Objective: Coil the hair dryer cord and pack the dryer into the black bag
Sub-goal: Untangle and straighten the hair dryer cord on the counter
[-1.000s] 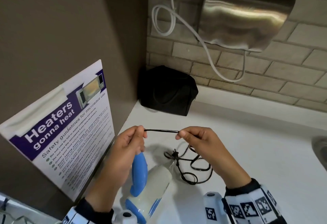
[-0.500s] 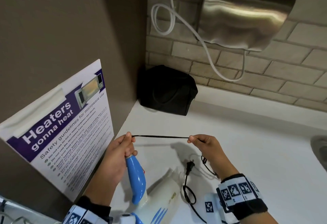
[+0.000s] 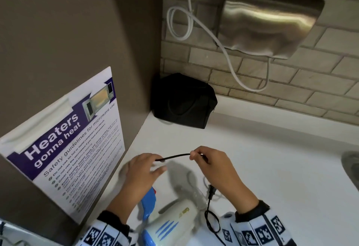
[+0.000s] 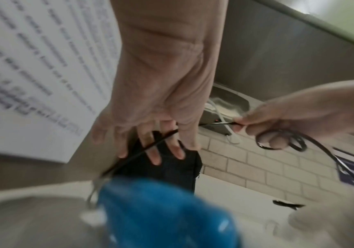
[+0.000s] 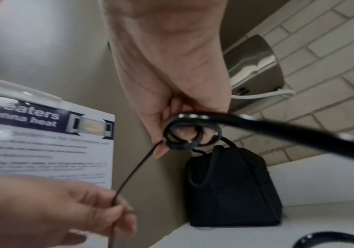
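The white and blue hair dryer (image 3: 174, 218) lies on the white counter (image 3: 272, 158) under my wrists, its blue handle (image 3: 148, 203) below my left hand (image 3: 147, 166). Its thin black cord (image 3: 174, 156) stretches between both hands. In the left wrist view my left hand (image 4: 154, 151) has straight, spread fingers and the cord (image 4: 142, 149) runs across them. My right hand (image 3: 202, 158) pinches the cord and holds a small coil (image 5: 190, 134) looped round its fingers. The plug (image 3: 211, 191) hangs below it. The black bag (image 3: 184, 100) stands in the far corner.
A taped microwave poster (image 3: 68, 139) hangs on the brown wall close to my left. A steel hand dryer (image 3: 268, 22) with a white cable (image 3: 223, 47) is fixed to the brick wall behind. A sink edge (image 3: 351, 166) shows at the right.
My left hand has let go of the blue handle and spread its fingers. The right hand has moved left, so the stretch of cord between the hands is shorter.
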Demonstrator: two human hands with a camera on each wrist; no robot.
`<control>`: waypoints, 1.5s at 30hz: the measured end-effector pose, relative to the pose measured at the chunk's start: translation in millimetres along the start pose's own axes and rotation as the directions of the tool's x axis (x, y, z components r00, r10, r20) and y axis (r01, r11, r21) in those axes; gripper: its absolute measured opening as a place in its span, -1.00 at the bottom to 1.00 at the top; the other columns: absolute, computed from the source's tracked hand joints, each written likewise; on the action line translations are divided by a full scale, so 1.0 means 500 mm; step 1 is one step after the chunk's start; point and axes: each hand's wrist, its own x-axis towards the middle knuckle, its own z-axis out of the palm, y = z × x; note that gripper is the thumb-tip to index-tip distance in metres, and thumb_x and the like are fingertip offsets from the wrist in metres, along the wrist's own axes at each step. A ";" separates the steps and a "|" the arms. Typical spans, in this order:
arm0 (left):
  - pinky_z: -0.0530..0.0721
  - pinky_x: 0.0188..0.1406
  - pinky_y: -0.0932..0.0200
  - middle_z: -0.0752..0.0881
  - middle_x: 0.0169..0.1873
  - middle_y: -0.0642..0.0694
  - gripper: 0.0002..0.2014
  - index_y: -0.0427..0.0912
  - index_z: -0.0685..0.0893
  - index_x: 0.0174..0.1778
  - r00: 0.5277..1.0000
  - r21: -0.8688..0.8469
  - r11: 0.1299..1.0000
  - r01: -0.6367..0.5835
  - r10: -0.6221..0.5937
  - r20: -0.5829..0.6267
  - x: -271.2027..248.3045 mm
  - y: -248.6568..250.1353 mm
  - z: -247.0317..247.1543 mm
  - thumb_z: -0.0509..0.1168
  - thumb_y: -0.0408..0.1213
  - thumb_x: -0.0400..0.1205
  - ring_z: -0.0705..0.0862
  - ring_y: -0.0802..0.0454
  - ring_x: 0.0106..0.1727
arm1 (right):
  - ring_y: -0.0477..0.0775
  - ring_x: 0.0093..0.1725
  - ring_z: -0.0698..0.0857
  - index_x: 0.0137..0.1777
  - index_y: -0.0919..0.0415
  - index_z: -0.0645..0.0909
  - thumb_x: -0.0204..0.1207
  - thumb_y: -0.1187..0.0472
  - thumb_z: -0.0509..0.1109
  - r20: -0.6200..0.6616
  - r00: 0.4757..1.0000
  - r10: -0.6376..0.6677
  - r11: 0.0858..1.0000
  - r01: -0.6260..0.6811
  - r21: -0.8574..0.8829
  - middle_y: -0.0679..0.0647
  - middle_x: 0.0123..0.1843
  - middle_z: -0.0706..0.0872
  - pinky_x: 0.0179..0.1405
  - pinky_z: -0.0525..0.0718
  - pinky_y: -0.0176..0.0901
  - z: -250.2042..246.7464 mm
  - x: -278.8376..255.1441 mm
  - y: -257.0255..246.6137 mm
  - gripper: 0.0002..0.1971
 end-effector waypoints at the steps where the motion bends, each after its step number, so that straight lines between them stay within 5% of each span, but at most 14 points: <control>1: 0.45 0.27 0.02 0.70 -0.06 0.26 -0.70 0.19 0.70 -0.07 0.998 0.021 0.998 -0.065 0.065 0.009 -0.007 0.024 0.000 0.29 0.25 0.44 0.64 0.19 0.07 | -0.38 -0.49 0.53 -0.12 0.01 0.70 0.64 0.01 0.26 0.025 0.999 -0.024 1.000 0.024 -0.004 -0.51 -0.57 0.54 -0.45 0.41 -0.45 0.004 -0.006 -0.009 -0.78; 6: 0.57 -0.07 0.33 0.78 -0.30 0.16 -0.86 0.02 0.70 -0.19 0.963 -0.403 0.903 -0.149 0.225 0.150 -0.044 0.121 -0.007 0.28 -0.13 0.65 0.70 0.33 -0.14 | -0.15 -0.49 0.46 -0.22 0.18 0.62 0.68 0.02 0.19 0.108 0.990 -0.088 0.996 0.085 0.031 -0.09 -0.50 0.56 -0.46 0.36 -0.34 0.002 -0.021 -0.032 -0.67; 9: 0.54 -0.30 0.37 0.69 -0.50 0.15 -0.67 0.00 0.70 -0.33 0.973 -0.467 0.873 -0.138 0.207 0.100 -0.050 0.138 -0.016 0.16 -0.28 0.71 0.64 0.31 -0.36 | -0.20 -0.50 0.49 -0.29 0.13 0.58 0.69 0.05 0.17 0.138 0.982 -0.126 0.984 0.106 0.141 -0.19 -0.52 0.58 -0.44 0.36 -0.43 -0.019 -0.034 -0.046 -0.65; 13: 0.62 -0.26 0.12 0.59 -0.54 0.06 -0.62 -0.09 0.68 -0.39 0.992 -0.585 0.808 -0.072 0.121 0.045 -0.049 0.123 -0.034 0.11 -0.32 0.72 0.56 0.12 -0.37 | -0.17 -0.53 0.43 -0.32 0.05 0.53 0.69 0.01 0.16 0.113 0.977 -0.182 0.964 0.154 0.216 -0.19 -0.58 0.50 -0.46 0.35 -0.43 -0.029 -0.048 -0.048 -0.66; 18: 0.52 -0.21 0.30 0.54 -0.52 -0.02 -0.57 -0.13 0.59 -0.44 0.999 -0.667 0.744 -0.040 0.051 -0.003 -0.052 0.110 -0.046 0.04 -0.41 0.74 0.58 0.15 -0.36 | -0.13 -0.50 0.40 -0.30 0.04 0.56 0.67 -0.02 0.18 0.105 0.970 -0.220 0.954 0.192 0.231 -0.09 -0.55 0.42 -0.44 0.36 -0.36 -0.018 -0.042 -0.035 -0.67; 25: 0.51 -0.12 0.25 0.49 -0.50 -0.07 -0.59 -0.22 0.56 -0.40 0.998 -0.780 0.624 0.047 -0.054 0.017 -0.044 0.080 -0.029 0.01 -0.44 0.75 0.60 0.00 -0.26 | -0.16 -0.53 0.37 -0.32 0.08 0.56 0.67 0.00 0.21 0.349 0.922 -0.170 0.931 0.033 0.365 -0.15 -0.60 0.42 -0.44 0.39 -0.38 -0.018 -0.022 -0.015 -0.66; 29: 0.51 -0.06 0.21 0.52 -0.52 -0.01 -0.58 -0.17 0.58 -0.41 0.992 -0.803 0.592 0.076 -0.125 0.001 -0.037 0.075 -0.024 0.02 -0.42 0.75 0.58 -0.02 -0.26 | -0.03 -0.43 0.63 -0.26 0.20 0.57 0.67 0.04 0.24 0.504 0.853 -0.133 0.893 -0.117 0.433 0.02 -0.45 0.66 -0.27 0.61 -0.28 -0.032 -0.018 -0.007 -0.67; 32: 0.50 -0.02 0.07 0.49 -0.48 -0.09 -0.58 -0.16 0.57 -0.43 0.982 -0.804 0.589 0.080 -0.187 -0.039 -0.032 0.064 -0.030 0.04 -0.40 0.75 0.56 -0.05 -0.26 | 0.10 -0.10 0.80 -0.30 0.09 0.55 0.66 0.09 0.27 0.544 0.834 -0.091 0.891 -0.177 0.419 0.13 -0.25 0.80 -0.11 0.68 -0.26 -0.030 -0.021 0.002 -0.72; 34: 0.51 -0.06 0.02 0.54 -0.53 -0.04 -0.59 -0.16 0.60 -0.42 0.974 -0.781 0.619 0.088 -0.219 -0.064 -0.032 0.060 -0.029 0.07 -0.37 0.75 0.56 -0.07 -0.26 | 0.07 -0.20 0.77 -0.28 0.07 0.54 0.64 0.07 0.29 0.540 0.839 -0.060 0.912 -0.174 0.372 0.12 -0.28 0.80 -0.19 0.66 -0.27 -0.028 -0.024 0.009 -0.75; 37: 0.53 -0.12 0.05 0.52 -0.53 -0.05 -0.63 -0.24 0.59 -0.37 0.951 -0.816 0.567 0.116 -0.299 -0.072 -0.030 0.059 -0.034 0.07 -0.37 0.75 0.54 -0.06 -0.33 | 0.00 -0.46 0.46 -0.18 0.05 0.63 0.58 -0.04 0.33 0.437 0.899 -0.034 0.950 -0.107 0.294 0.17 -0.48 0.54 -0.37 0.47 -0.26 -0.025 -0.024 0.028 -0.80; 40: 0.58 -0.04 0.04 0.46 -0.45 -0.13 -0.65 -0.27 0.57 -0.33 0.941 -0.865 0.485 0.128 -0.334 -0.048 -0.029 0.057 -0.047 0.04 -0.39 0.76 0.49 -0.04 -0.35 | 0.01 -0.32 0.44 -0.13 -0.09 0.72 0.52 -0.24 0.24 0.357 0.932 -0.055 0.964 -0.043 0.262 0.47 -0.23 0.59 -0.19 0.42 -0.14 -0.021 -0.023 0.048 -0.68; 45: 0.59 -0.03 0.05 0.46 -0.44 -0.14 -0.67 -0.30 0.58 -0.30 0.948 -0.865 0.485 0.131 -0.316 -0.033 -0.034 0.060 -0.050 0.05 -0.40 0.76 0.52 -0.02 -0.37 | -0.13 -0.62 0.32 -0.25 -0.05 0.72 0.62 -0.04 0.27 0.127 0.992 -0.021 0.988 0.002 0.152 -0.12 -0.63 0.45 -0.45 0.32 -0.25 -0.030 -0.015 0.057 -0.72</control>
